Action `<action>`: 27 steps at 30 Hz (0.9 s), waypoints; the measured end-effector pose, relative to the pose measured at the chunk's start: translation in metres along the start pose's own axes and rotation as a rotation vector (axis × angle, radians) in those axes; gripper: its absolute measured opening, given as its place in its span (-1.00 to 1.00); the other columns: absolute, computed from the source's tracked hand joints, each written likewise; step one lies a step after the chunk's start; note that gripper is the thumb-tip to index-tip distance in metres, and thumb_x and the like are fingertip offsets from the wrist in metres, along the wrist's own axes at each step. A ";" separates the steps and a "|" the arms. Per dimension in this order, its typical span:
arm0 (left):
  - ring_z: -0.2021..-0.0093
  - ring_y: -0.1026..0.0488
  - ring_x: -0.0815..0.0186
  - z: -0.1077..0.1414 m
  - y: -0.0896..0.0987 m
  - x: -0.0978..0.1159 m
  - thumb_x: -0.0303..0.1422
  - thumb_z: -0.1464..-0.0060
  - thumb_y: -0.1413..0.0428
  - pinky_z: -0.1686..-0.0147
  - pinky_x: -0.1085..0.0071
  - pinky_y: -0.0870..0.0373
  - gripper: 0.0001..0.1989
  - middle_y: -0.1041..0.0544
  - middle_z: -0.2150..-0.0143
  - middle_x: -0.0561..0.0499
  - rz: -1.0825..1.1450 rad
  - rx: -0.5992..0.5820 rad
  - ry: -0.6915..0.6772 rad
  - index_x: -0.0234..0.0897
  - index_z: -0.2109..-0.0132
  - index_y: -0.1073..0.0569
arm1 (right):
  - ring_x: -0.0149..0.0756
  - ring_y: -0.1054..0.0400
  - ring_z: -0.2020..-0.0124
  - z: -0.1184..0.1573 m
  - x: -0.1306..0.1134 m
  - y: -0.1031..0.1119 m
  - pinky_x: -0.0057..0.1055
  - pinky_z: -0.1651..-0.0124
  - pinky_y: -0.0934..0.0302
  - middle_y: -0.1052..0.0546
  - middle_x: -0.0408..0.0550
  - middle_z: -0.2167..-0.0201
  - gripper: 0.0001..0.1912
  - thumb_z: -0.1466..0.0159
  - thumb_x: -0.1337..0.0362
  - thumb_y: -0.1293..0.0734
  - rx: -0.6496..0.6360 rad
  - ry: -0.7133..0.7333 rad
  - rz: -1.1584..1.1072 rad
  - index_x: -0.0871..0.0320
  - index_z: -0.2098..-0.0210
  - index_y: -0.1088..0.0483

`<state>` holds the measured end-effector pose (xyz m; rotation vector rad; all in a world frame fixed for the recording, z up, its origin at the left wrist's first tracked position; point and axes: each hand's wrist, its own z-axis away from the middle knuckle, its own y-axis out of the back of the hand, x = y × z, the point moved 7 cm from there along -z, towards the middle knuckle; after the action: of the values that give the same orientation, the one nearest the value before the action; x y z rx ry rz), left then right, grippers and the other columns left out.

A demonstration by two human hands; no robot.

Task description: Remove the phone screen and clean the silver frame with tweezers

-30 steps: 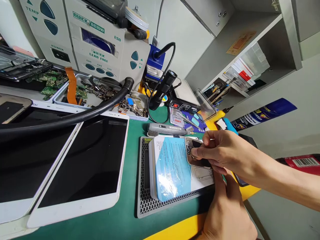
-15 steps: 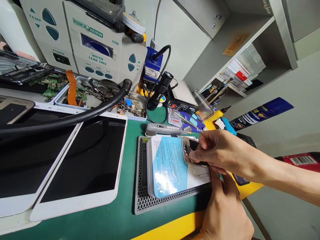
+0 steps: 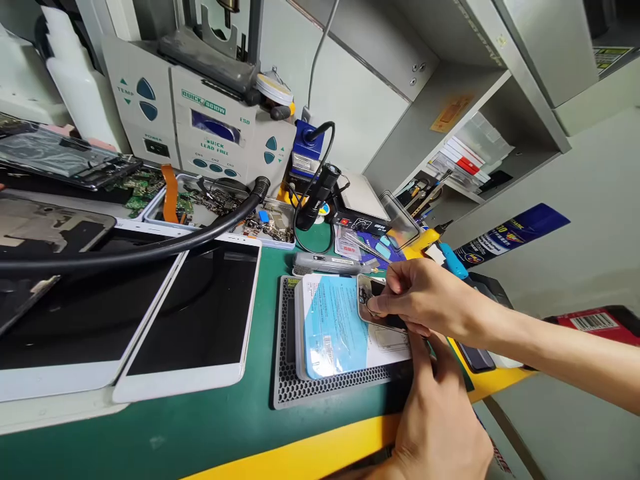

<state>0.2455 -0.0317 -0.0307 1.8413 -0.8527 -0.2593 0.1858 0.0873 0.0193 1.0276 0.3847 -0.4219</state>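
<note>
A small smartphone [image 3: 381, 288] with a dark face and a light metal rim lies on the blue-and-white printed package [image 3: 337, 333]. That package rests on a grey honeycomb-patterned stand [image 3: 287, 393]. My right hand [image 3: 415, 293] reaches in from the right, above the phone. Its fingers are curled, and its thumb presses at the phone's left end, beside small dark round parts. Whatever the pinch holds is hidden. My left hand [image 3: 440, 407] comes from below, with its fingers at the phone's right end. Its fingertips are partly covered by my right hand.
A grey rotary pen tool [image 3: 333, 264] lies behind the stand. White-framed screens [image 3: 200, 313] are at left, crossed by a black hose [image 3: 150, 253]. Behind are a parts tray [image 3: 280, 235], a hot-air station [image 3: 215, 127] and a black flashlight [image 3: 320, 193]. A blue spray can [image 3: 515, 233] is at right.
The camera view has shifted, showing more of the left side of the bench. My hands stay at the phone, with the right thumb still at its left end.
</note>
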 end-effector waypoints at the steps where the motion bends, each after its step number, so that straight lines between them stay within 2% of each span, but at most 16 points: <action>1: -0.35 -0.07 -0.43 0.000 0.001 -0.001 -0.04 -0.10 -0.19 -0.27 -0.55 0.50 -0.75 -0.55 -0.20 -0.10 0.002 0.001 -0.011 0.04 0.21 -0.69 | -0.54 -0.06 0.76 0.000 -0.001 0.000 -0.53 0.72 0.08 -0.30 -0.35 0.76 -0.50 -0.08 0.26 -0.51 0.002 0.005 -0.004 0.05 0.53 -0.03; 4: -0.33 -0.08 -0.46 0.001 0.004 -0.003 -0.06 -0.13 -0.16 -0.25 -0.57 0.51 -0.73 -0.54 -0.21 -0.13 -0.005 0.004 -0.039 0.01 0.17 -0.69 | -0.54 -0.07 0.77 -0.001 -0.002 -0.001 -0.53 0.72 0.09 -0.34 -0.33 0.74 -0.52 -0.08 0.29 -0.50 0.002 0.021 -0.021 0.05 0.53 -0.03; 7: -0.33 -0.10 -0.47 0.002 0.005 -0.004 -0.06 -0.10 -0.18 -0.24 -0.58 0.52 -0.77 -0.56 -0.19 -0.11 0.003 -0.042 -0.071 0.06 0.23 -0.70 | -0.53 -0.07 0.77 -0.003 -0.002 -0.002 -0.52 0.72 0.10 -0.38 -0.30 0.72 -0.54 -0.08 0.30 -0.48 0.003 0.023 -0.035 0.04 0.53 -0.03; 12: -0.35 -0.07 -0.49 0.003 0.008 -0.006 -0.02 -0.03 -0.23 -0.25 -0.56 0.46 -0.74 -0.53 -0.21 -0.16 0.029 -0.118 -0.096 0.03 0.22 -0.71 | -0.53 -0.06 0.77 -0.001 -0.001 -0.002 -0.50 0.71 0.11 -0.40 -0.27 0.69 -0.47 -0.06 0.19 -0.53 0.012 0.012 -0.054 0.04 0.53 -0.02; 15: -0.37 -0.07 -0.46 0.003 0.011 -0.008 -0.04 -0.04 -0.23 -0.30 -0.51 0.40 -0.72 -0.54 -0.20 -0.17 0.059 -0.104 -0.087 -0.02 0.20 -0.72 | -0.52 -0.06 0.77 0.002 0.001 0.000 -0.50 0.70 0.12 -0.35 -0.31 0.72 -0.44 -0.07 0.11 -0.55 0.002 0.015 -0.065 0.04 0.52 -0.02; 21: -0.39 -0.08 -0.39 0.002 0.010 -0.012 -0.09 -0.03 -0.26 -0.33 -0.44 0.34 -0.74 -0.51 -0.24 -0.16 0.050 -0.057 -0.029 -0.10 0.22 -0.72 | -0.52 -0.04 0.77 0.006 0.006 -0.001 -0.47 0.69 0.11 -0.43 -0.25 0.70 -0.43 -0.02 0.05 -0.59 -0.052 -0.021 -0.255 0.05 0.54 -0.09; 23: -0.39 -0.07 -0.37 0.003 0.011 -0.014 -0.08 -0.01 -0.26 -0.33 -0.40 0.38 -0.66 -0.47 -0.28 -0.16 0.008 -0.035 -0.009 -0.14 0.14 -0.71 | -0.54 -0.04 0.74 0.008 0.006 -0.003 -0.48 0.67 0.09 -0.48 -0.22 0.65 -0.45 0.00 0.07 -0.60 -0.078 -0.019 -0.305 0.07 0.54 -0.12; 25: -0.40 -0.03 -0.38 0.006 0.013 -0.016 -0.05 0.01 -0.26 -0.33 -0.38 0.40 -0.51 -0.41 -0.32 -0.22 -0.042 -0.023 0.000 -0.24 0.01 -0.66 | -0.55 -0.05 0.72 0.010 0.004 -0.005 -0.49 0.64 0.06 -0.51 -0.19 0.61 -0.48 0.01 0.10 -0.60 -0.110 -0.010 -0.356 0.08 0.53 -0.15; 27: -0.39 -0.02 -0.39 0.009 0.016 -0.018 -0.04 0.01 -0.24 -0.33 -0.37 0.43 -0.42 -0.39 -0.33 -0.29 -0.077 -0.007 0.011 -0.34 -0.06 -0.62 | -0.55 -0.04 0.72 0.013 0.003 -0.005 -0.49 0.62 0.04 -0.46 -0.23 0.66 -0.50 0.02 0.14 -0.59 -0.137 0.005 -0.395 0.08 0.52 -0.16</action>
<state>0.2205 -0.0293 -0.0242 1.8698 -0.7734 -0.3003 0.1872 0.0733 0.0197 0.8181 0.6161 -0.7361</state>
